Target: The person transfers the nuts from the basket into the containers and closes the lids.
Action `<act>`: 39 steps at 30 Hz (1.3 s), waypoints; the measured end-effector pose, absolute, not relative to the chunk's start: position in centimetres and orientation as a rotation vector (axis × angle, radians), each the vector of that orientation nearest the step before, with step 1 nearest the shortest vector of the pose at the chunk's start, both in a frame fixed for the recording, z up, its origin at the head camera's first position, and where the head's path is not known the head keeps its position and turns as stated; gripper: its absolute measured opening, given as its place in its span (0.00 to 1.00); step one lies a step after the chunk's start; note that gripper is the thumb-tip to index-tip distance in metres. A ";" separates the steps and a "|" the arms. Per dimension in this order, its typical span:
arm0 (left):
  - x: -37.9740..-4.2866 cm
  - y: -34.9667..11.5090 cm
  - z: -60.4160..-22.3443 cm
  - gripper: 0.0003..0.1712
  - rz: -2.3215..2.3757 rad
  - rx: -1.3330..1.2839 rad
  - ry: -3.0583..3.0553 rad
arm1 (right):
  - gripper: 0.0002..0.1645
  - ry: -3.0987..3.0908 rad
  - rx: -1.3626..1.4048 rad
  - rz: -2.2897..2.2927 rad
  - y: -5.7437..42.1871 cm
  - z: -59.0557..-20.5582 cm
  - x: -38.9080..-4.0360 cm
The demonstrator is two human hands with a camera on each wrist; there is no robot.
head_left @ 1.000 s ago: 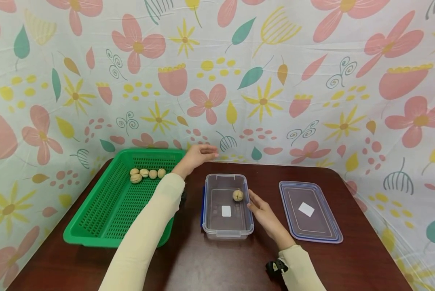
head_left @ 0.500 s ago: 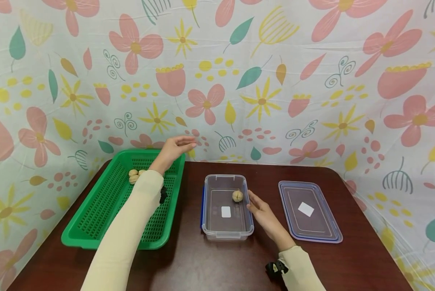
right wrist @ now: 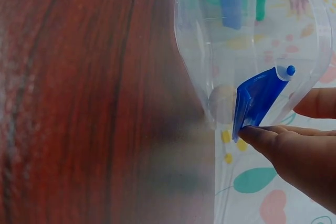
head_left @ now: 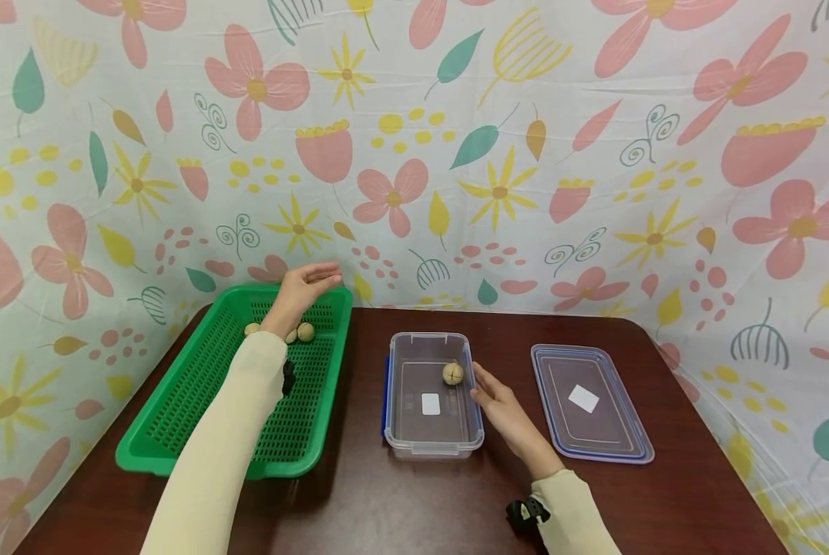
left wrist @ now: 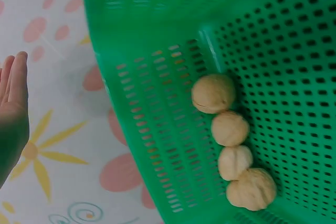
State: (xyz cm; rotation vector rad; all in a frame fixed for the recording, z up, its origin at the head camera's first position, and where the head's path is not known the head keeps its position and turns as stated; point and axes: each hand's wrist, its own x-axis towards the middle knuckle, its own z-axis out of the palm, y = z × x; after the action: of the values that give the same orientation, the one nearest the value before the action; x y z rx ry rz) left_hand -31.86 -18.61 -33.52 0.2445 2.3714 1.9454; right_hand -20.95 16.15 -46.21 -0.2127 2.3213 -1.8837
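In the head view my left hand point(head_left: 307, 285) hovers over the far end of the green plastic basket point(head_left: 276, 439), fingers extended and holding nothing. Several walnuts point(left wrist: 229, 129) lie along the basket's far end, partly behind my left wrist in the head view. One walnut point(head_left: 453, 374) sits inside the clear plastic box point(head_left: 414, 443), towards its right wall. My right hand point(head_left: 505, 408) rests against the box's right side. Seen from the right wrist, its fingertips touch the blue latch point(right wrist: 260, 100) that hangs down, and the thumb is close to the rim.
A clear lid point(head_left: 588, 432) with a bluish border and a white label lies on the brown table point(head_left: 401, 509) right of the box. A flowered cloth point(head_left: 414, 231) hangs behind the table. The basket stands left of the box.
My left hand has moved left, from behind the box to above the basket's far end. The right hand, the box and the walnut inside it have kept their places.
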 end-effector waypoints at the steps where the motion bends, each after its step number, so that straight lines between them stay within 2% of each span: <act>1: -32.1 -18.9 -34.0 0.26 1.954 0.233 2.376 | 0.33 2.319 -0.214 -1.888 16.1 -46.2 -20.9; 9: -33.9 -20.9 -37.6 0.26 1.896 0.107 2.498 | 0.33 2.315 -0.220 -1.883 16.2 -46.2 -21.0; 24: -34.3 -22.7 -42.3 0.25 1.732 -0.100 2.654 | 0.34 2.290 -0.215 -1.906 16.3 -46.7 -21.2; 39: -34.2 -23.8 -44.3 0.23 1.561 -0.219 2.709 | 0.34 2.301 -0.213 -1.902 16.3 -46.9 -21.2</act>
State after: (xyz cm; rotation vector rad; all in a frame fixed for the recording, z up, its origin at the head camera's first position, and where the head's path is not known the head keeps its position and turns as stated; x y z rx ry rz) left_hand -34.16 -23.82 -44.26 -0.2189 2.7094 1.5609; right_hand -21.25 16.31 -46.91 -0.2130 2.3015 -1.9024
